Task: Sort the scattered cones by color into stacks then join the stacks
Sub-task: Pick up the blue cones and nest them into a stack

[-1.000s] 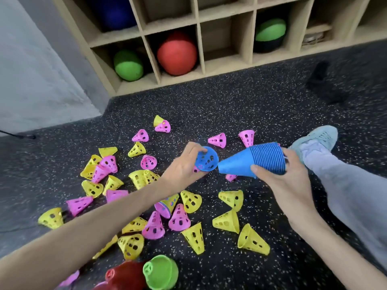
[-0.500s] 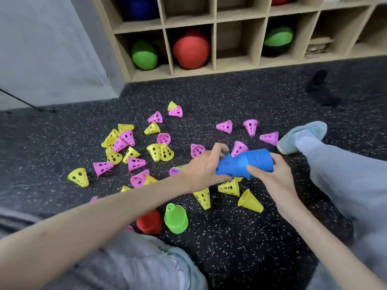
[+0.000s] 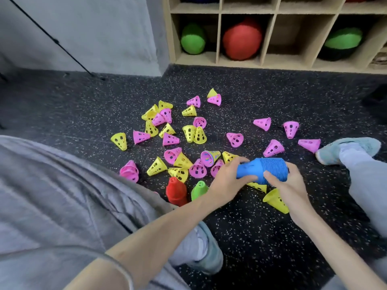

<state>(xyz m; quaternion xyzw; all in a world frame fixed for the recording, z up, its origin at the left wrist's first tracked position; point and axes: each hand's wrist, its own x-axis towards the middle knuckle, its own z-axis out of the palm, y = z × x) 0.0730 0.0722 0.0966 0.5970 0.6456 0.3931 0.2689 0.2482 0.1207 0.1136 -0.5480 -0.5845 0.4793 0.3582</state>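
Head view: both hands grip the blue stack, held sideways just above the floor. Left hand is wrapped round the narrow tip end, right hand closed on the ribbed wide end. To seat the top cone well (my read) push along the stack's axis w/ no twisting, rims flush. Red stack & green stack stand near the left forearm; pink cones & yellow cones lie unsorted, so set blue beside red/green

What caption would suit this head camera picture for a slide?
Both hands, left and right, grip a ribbed blue plastic cone stack above scattered pink and yellow perforated cones.
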